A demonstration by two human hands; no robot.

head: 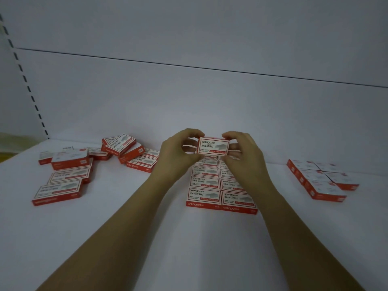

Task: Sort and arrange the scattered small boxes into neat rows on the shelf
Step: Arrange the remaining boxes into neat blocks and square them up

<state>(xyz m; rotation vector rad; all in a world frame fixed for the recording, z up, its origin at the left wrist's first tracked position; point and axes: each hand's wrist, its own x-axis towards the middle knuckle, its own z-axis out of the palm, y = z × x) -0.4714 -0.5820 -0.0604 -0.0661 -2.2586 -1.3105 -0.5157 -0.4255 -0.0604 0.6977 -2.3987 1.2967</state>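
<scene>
The white shelf (147, 238) runs wide in front of me, its back panel rising behind. On my left a loose heap of red-and-white boxes (84, 164) lies at all angles, some stacked and tilted on others; that is the unsorted stock. Straight ahead a two-column block of boxes (206, 181) lies flat, edge to edge, printed faces up. Well off to my right sits a second tidy block (321, 177).

My left hand (178, 152) and right hand (245, 152) meet above the far end of the centre block. Each pinches one short end of a single box (213, 146) between thumb and curled fingertips, so it is held clear of the shelf with its printed face toward me.

What matters for the placing is this: the box's long axis runs left to right between my two grips, the same way the laid boxes lie, and it hangs almost directly over the back of the columns. I judge it needs only lowering and squaring against the last box, with no turn. Which column it belongs in I cannot tell, since my hands hide the far end. Both hands are equally near.
</scene>
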